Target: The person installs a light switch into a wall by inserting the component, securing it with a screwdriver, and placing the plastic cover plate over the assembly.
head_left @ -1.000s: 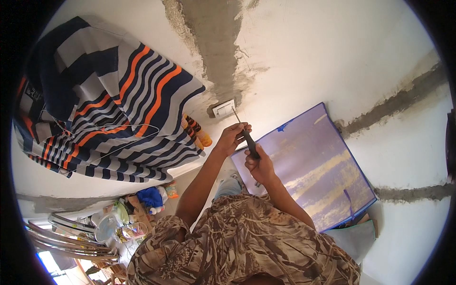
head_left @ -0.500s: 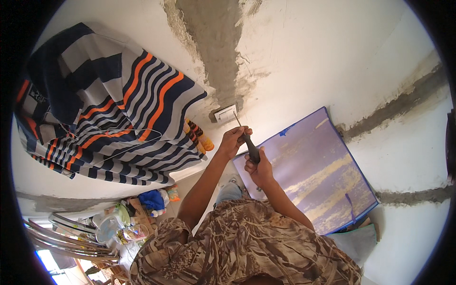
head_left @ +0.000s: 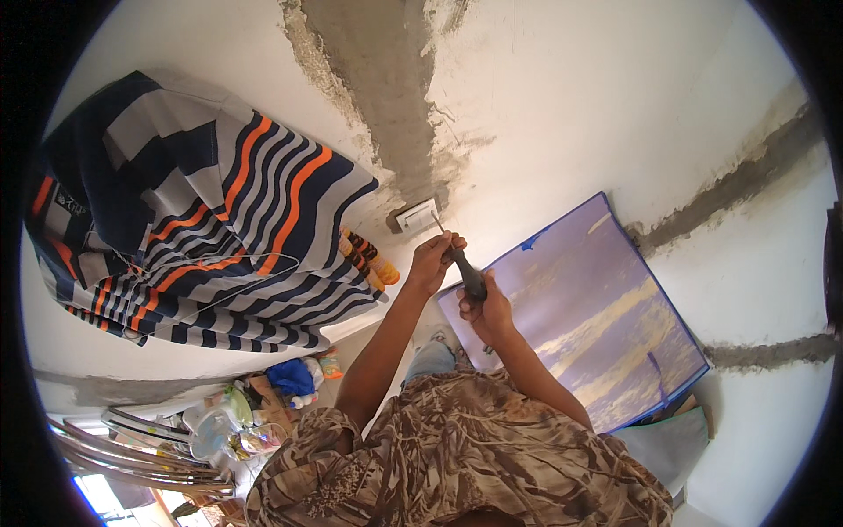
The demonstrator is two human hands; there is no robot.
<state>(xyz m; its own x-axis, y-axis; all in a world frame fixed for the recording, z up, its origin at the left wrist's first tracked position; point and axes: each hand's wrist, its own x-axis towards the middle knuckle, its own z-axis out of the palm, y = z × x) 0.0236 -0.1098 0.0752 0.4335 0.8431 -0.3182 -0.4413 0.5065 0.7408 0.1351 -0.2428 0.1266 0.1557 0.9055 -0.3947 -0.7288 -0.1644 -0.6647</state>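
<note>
A screwdriver (head_left: 471,280) with a dark handle is held in both hands, its thin shaft pointing up toward the wall. My left hand (head_left: 431,263) pinches the front of the handle near the shaft. Lower down, my right hand (head_left: 491,314) is wrapped around the handle's thick rear end. The screwdriver's tip meets or nearly meets the right edge of a white wall switch plate (head_left: 416,216); whether it touches, I cannot tell. This plate sits at the lower end of a grey cement strip (head_left: 391,105) on the white wall.
At left hangs a striped shirt (head_left: 246,220) on the wall, beside orange-and-dark rolls (head_left: 372,261). A large purple board (head_left: 580,307) with a blue edge leans at right. Lower left holds a clear basin (head_left: 211,430), a blue cloth (head_left: 290,376) and curved chair rails (head_left: 132,457).
The view has shifted slightly, so the shirt and board appear a little lower. Both hands keep their grip on the screwdriver, whose tip stays by the plate's right edge.
</note>
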